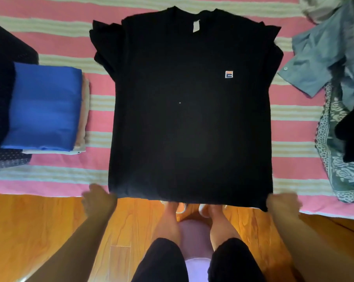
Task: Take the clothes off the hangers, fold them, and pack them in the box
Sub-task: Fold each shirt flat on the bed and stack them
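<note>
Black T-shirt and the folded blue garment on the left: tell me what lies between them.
In the head view, only a bare strip of the pink striped bedspread separates the black T-shirt from the folded blue garment.

Both hands are motion-blurred at the black T-shirt's (190,110) bottom corners; the left hand (97,200) and right hand (282,204) have fingers too smeared to read any grip. The T-shirt's hem hides the toes. Loose clothes (334,58) at the right and a dark fabric (1,78) at the left are cut off by the frame edges.
</note>
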